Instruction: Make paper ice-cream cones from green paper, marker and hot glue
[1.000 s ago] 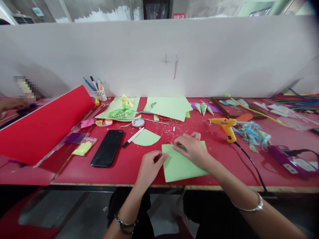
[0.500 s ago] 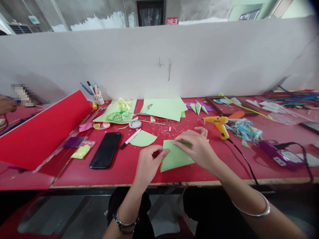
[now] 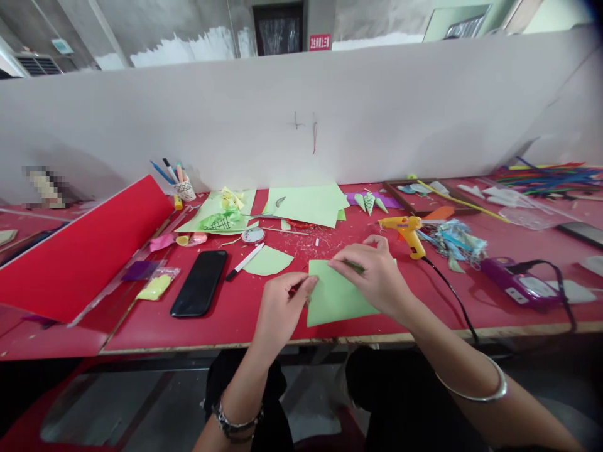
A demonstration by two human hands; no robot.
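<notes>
A sheet of light green paper (image 3: 336, 301) is held up just above the front edge of the red table. My left hand (image 3: 282, 304) pinches its left edge between thumb and fingers. Along the top edge, my right hand (image 3: 372, 270) grips the paper, its fingertips partly hiding that edge. Just beyond my left hand lies a green fan-shaped paper piece (image 3: 269, 261), with a white marker (image 3: 245, 262) resting along its left side. A yellow glue gun (image 3: 406, 233) stands to the right of my right hand.
A black phone (image 3: 200, 284) lies left of my hands. Green sheets (image 3: 306, 202) and small green paper cones (image 3: 370, 202) are at the back. A red board (image 3: 94, 251) leans at left. On the right are tassels (image 3: 456, 242) and a purple power strip (image 3: 521, 282).
The green paper has turned slightly, so more of its face shows toward me. Both hands keep their grip. The camera view has shifted a little; the co-worker's hand at far left is gone.
</notes>
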